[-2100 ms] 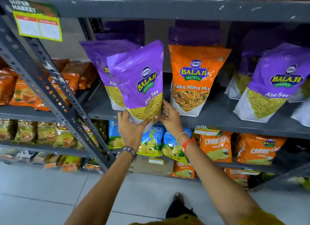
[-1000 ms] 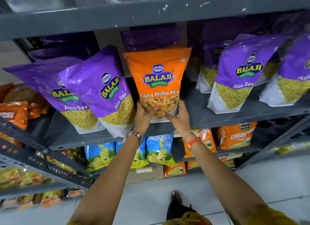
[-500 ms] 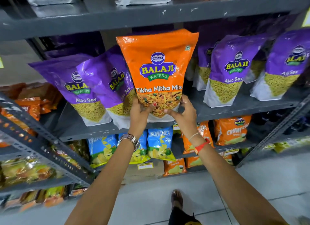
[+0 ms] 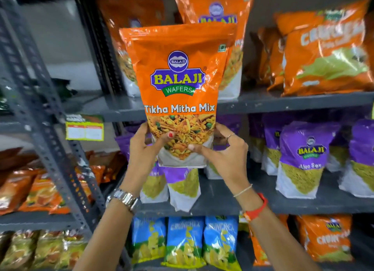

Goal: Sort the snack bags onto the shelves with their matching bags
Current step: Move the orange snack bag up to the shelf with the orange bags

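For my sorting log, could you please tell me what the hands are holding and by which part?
Both the left hand and right hand hold the orange Tikha Mitha Mix bag by its bottom corners.

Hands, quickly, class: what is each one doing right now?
Left hand: closed on the Tikha Mitha Mix bag.
Right hand: closed on the same bag.

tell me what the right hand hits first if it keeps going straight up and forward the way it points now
Probably the front edge of the upper shelf; the right hand holds the Tikha Mitha Mix bag just below it, though depth is unclear.
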